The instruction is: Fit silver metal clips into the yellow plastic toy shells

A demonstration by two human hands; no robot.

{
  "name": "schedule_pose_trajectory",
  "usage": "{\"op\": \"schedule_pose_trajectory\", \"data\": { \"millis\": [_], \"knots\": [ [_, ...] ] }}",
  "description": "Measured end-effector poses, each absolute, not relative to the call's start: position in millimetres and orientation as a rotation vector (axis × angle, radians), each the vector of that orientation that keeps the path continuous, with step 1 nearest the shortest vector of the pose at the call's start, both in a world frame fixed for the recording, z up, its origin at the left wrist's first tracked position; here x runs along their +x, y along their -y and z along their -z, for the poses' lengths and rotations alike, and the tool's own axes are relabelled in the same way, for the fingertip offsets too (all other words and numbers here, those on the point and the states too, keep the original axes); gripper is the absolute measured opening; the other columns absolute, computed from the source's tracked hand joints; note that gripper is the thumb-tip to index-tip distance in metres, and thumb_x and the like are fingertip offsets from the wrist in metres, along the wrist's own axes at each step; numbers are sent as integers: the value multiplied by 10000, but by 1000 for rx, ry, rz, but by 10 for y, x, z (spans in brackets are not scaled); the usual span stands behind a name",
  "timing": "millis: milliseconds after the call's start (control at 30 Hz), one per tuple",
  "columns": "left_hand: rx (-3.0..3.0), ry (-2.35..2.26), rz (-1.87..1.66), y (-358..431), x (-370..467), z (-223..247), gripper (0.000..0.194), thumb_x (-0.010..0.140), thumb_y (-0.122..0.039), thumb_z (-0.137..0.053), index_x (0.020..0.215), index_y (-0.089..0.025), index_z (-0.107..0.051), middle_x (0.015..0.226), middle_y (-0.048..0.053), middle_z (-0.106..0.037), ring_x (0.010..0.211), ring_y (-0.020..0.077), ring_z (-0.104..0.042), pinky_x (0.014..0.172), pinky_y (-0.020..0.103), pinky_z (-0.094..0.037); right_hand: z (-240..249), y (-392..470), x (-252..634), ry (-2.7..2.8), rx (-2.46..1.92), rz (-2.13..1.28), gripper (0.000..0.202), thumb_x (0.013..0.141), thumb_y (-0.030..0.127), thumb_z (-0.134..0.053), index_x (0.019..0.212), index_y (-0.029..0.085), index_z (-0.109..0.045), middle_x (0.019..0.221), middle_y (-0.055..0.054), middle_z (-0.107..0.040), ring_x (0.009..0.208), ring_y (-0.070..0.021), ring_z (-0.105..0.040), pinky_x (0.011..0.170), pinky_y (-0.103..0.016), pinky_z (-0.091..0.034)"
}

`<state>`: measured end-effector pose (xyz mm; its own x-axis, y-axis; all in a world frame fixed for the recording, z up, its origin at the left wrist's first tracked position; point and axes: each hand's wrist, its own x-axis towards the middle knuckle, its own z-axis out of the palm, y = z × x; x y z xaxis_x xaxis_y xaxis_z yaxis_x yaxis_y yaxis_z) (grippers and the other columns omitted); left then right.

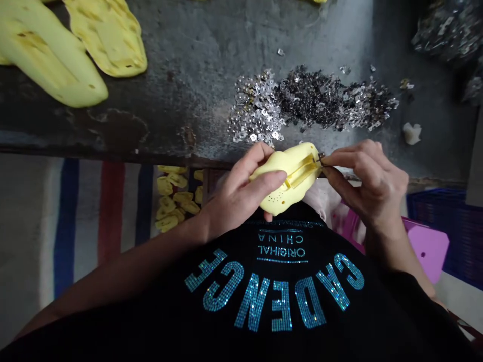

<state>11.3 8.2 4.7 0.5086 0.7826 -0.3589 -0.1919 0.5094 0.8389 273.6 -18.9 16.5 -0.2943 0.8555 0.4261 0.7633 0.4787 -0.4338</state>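
A yellow plastic shell (274, 163) is wrapped in the fingers of my left hand (245, 188), thumb across its face. The shell has a long slot, a patch of tiny holes and small round holes. Thumb and forefinger of my right hand (364, 173) pinch a small metal piece (320, 157) at the slot's right end. Just beyond the shell, a pile of shiny metal pieces (256, 108) and a darker pile of metal pieces (313, 98) lie side by side on the grey metal table (181, 65).
Larger yellow shells (53, 55) lie at the table's back left. A heap of metal pieces (453, 30) sits at the back right, with a white lump (411, 133) nearer. Below the table edge are yellow parts (175, 196), a purple plastic piece (426, 246) and a blue crate (453, 226).
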Motion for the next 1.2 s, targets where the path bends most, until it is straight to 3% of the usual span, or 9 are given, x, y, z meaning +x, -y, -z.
{"op": "schedule_pose_trajectory", "data": {
  "millis": [600, 1033, 1200],
  "knots": [
    [828, -814, -665, -61, 107, -91, 232, 1029, -386, -788, 1100, -243, -620, 879, -11, -685, 598, 129, -634, 431, 172, -542, -296, 168, 2717, 2324, -1354, -94, 132, 1120, 236, -705, 1212, 314, -758, 1097, -41, -843, 929, -247, -740, 842, -443, -563],
    [682, -781, -652, -88, 151, -101, 252, 1007, -402, -789, 1054, -234, -607, 867, -8, -692, 626, 141, -669, 388, 155, -509, -122, 293, 2684, 2051, -1346, -159, 430, 1053, 143, -782, 1427, 352, -745, 1187, -43, -866, 970, -253, -800, 863, -441, -640],
    [647, -762, -629, -84, 161, -167, 182, 1019, -333, -727, 1077, -238, -582, 887, -27, -683, 645, 128, -661, 411, 145, -514, -63, 351, 2660, 2058, -1358, 59, 361, 1048, 123, -774, 1345, 327, -788, 1139, -35, -871, 934, -241, -780, 841, -422, -602]
  ]
}}
